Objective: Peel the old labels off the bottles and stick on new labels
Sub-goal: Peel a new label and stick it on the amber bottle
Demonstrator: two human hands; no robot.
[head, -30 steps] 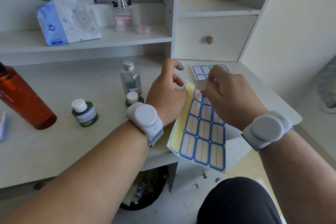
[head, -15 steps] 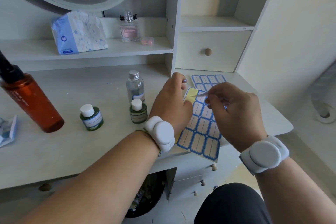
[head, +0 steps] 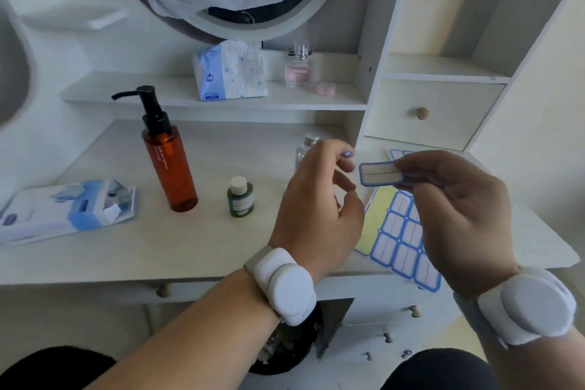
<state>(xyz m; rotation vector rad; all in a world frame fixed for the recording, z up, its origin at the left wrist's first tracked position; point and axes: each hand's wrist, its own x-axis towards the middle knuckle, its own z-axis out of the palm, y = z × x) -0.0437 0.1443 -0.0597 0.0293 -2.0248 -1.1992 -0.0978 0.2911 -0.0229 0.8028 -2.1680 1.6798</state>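
My right hand [head: 456,212] pinches one peeled white label with a blue border [head: 380,173] and holds it up above the desk. My left hand [head: 316,209] hovers just left of it with loosely curled fingers, holding nothing. Under both hands lies the yellow label sheet [head: 399,241] with several blue-bordered labels, overhanging the desk's front edge. A small green bottle with a white cap [head: 240,199] stands left of my left hand. A clear bottle with a silver cap [head: 305,149] is partly hidden behind my left hand. A tall amber pump bottle [head: 167,161] stands further left.
A second label sheet [head: 399,154] lies at the back right by a drawer with a knob [head: 422,113]. A blue-and-white box [head: 63,210] lies at the left. The shelf holds a tissue pack [head: 229,71] and a perfume bottle [head: 299,68]. A bin [head: 285,348] sits below the desk.
My right hand has lifted a label free of the sheet and raised it. My left hand has let go of the sheet and risen. The view has tilted up and left.
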